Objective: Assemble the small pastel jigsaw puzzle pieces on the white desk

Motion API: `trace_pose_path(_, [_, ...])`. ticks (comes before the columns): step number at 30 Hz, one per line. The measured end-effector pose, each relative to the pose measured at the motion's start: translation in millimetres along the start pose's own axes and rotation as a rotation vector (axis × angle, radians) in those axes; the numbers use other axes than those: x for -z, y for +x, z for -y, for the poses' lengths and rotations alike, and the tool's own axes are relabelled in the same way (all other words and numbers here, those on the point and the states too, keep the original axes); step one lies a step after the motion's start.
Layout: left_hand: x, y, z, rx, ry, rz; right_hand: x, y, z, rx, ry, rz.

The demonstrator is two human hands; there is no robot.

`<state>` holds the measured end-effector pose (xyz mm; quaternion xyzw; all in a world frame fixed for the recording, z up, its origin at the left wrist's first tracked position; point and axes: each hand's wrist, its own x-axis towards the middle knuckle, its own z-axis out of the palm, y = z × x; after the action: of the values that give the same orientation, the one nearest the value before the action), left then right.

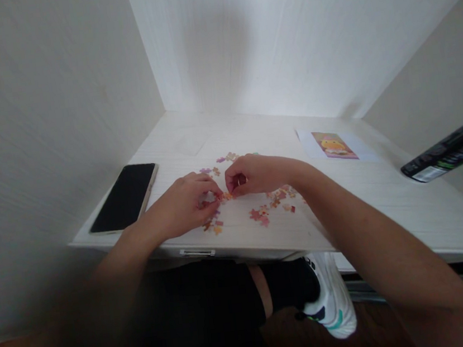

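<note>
Both my hands meet over small jigsaw puzzle pieces on a white desk [193,139]. My left hand [188,201] pinches at the left edge of an orange-pink puzzle piece [226,196]. From the other side, the fingertips of my right hand [250,174] are closed on the same spot. Whether it is one piece or several joined ones is too small to tell. Pink pieces [259,215] lie below my right hand, and orange-brown pieces [280,194] are beside its wrist. More pieces [213,227] sit under and below my left hand, partly hidden by it.
A dark-screened phone [125,198] lies at the desk's left. To the right are a printed picture of a yellow figure [335,145] on white paper and a black can [450,149]. White panels enclose the desk; a drawer handle [198,253] is on its front.
</note>
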<state>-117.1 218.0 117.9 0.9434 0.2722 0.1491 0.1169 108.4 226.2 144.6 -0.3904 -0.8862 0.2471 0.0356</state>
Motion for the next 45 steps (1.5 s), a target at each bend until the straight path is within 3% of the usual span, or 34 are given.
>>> trace_pose_path(15, [0.2,0,6,-0.024,-0.021,0.027,0,0,3,-0.023,0.001,-0.003])
trace_pose_path(27, [4.8,-1,8,-0.003,-0.025,0.043,8,-6,-10,-0.037,0.043,0.093])
trace_pose_path(40, [10.5,-1,7,-0.001,-0.043,0.059,5,-3,-6,-0.116,-0.065,0.043])
trace_pose_path(45, [8.5,-2,5,0.094,-0.032,0.038,6,-3,-4,-0.107,-0.038,-0.023])
